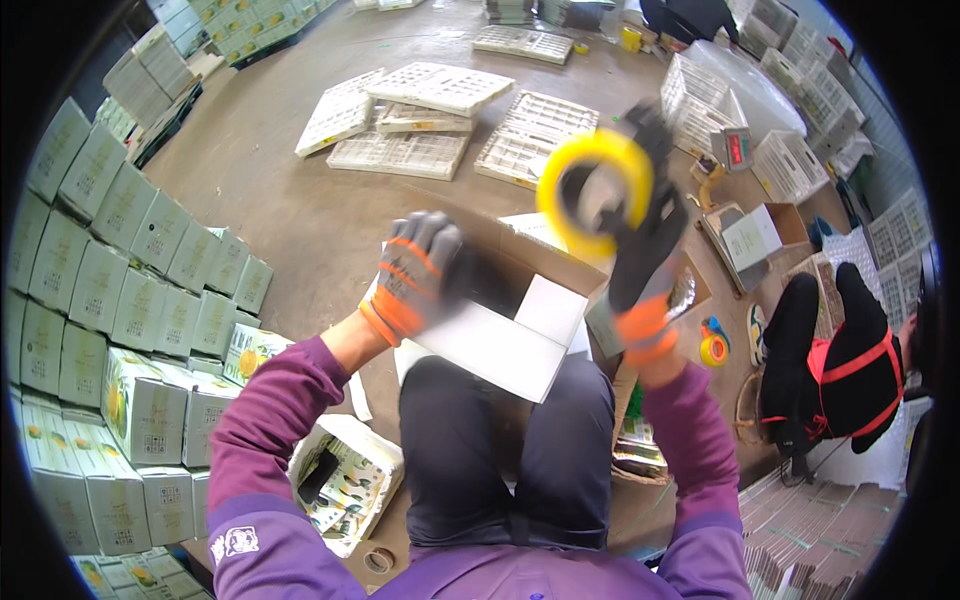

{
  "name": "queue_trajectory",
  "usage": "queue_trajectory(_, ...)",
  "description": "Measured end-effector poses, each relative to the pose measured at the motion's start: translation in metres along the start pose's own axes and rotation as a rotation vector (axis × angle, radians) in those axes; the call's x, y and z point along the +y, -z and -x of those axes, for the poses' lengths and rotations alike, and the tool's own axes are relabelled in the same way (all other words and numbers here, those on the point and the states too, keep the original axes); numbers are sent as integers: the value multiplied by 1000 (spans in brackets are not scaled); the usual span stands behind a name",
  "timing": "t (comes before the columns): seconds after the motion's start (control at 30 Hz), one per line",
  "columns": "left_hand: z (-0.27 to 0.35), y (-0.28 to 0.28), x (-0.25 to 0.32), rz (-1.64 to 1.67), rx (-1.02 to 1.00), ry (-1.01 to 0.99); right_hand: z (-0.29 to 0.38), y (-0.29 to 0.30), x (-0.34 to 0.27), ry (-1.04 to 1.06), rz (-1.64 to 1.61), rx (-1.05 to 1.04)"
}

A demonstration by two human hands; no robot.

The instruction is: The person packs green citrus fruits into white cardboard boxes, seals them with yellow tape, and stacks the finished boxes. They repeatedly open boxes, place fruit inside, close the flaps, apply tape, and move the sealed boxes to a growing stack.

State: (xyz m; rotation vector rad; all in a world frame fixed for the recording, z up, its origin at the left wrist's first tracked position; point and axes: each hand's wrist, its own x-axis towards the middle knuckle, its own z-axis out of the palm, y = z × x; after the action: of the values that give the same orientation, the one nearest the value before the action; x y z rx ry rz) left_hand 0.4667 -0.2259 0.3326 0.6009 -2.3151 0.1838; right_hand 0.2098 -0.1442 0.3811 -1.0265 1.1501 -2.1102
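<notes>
My right hand, in a black and orange glove, grips a roll of yellow tape, raised above the far right corner of an open carton. Motion blurs the hand and the roll. The carton has white outer faces and brown inner walls. Its white flaps lie above my knees. My left hand, in a grey and orange glove, is at the carton's left side with its fingers curled. Beside those fingers is a dark blurred patch; whether the hand grasps anything is unclear.
Stacked printed cartons line the left side. White folded plastic crates lie ahead. A white bin holding printed pieces stands left of my legs, near a tape roll. At right are a tape dispenser and a seated person's legs.
</notes>
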Motion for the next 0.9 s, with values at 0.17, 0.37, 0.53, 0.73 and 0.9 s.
queue_trajectory(0.17, 14, 10, -18, -79, 343, 335, 78, 15, 38, 278, 455, -135)
queue_trajectory(0.37, 40, 18, -64, 851, -451, 794, 52, 9, 15, 339, 525, -379)
queue_trajectory(0.53, 56, 7, -66, 793, -434, 728, 48, 15, -18, 220, 473, -483)
queue_trajectory(0.73, 32, 9, -48, 334, -223, 638, 54, 17, 9, 555, 777, -686)
queue_trajectory(0.9, -13, 45, -19, 1023, -27, 569, 50, 16, 4, 563, 721, -714)
